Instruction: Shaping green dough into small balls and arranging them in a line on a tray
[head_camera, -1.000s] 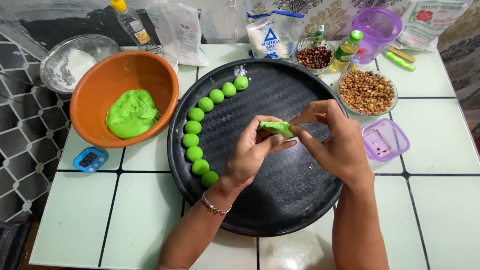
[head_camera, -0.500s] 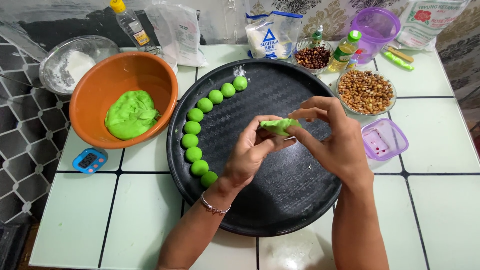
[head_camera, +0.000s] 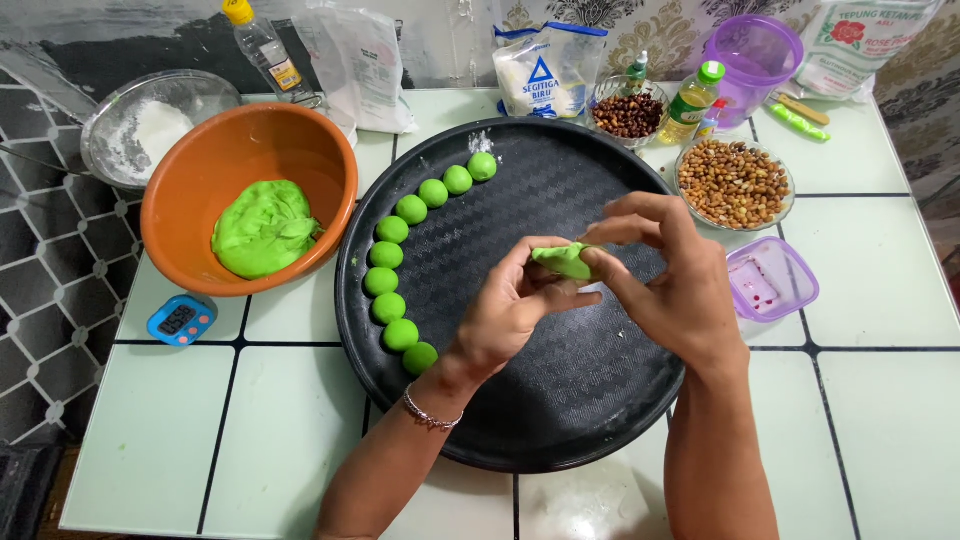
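Over round black tray: both hands pinch soft green dough piece, flattened, smooth, between fingertips.

Most of the black round tray lies bare, so there is open room below and to the right of the curved row of green dough balls that hugs its left rim. The left hand and right hand meet over the tray's middle, blocking that spot. The orange bowl touches the tray on the left, while the dish of peanuts, small purple container and bottles crowd the right and far edges; the near tiles are free.
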